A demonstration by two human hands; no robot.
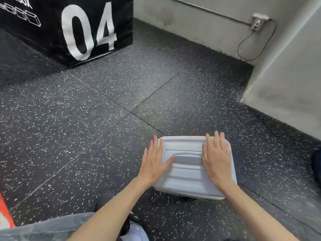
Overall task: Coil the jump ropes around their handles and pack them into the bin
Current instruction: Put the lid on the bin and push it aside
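now the left hand (154, 162) and right hand (216, 159) rest flat on the bin lid (186, 169)

You have one view only, a wide-angle camera worn on your head, looking forward and steeply down at the speckled floor (104, 127) just ahead of you. It sits close: your forearms enter from the bottom edge and the lidded bin (187, 173) lies low and right of centre. The far wall (199, 25) and black box (78, 26) bend along the top.
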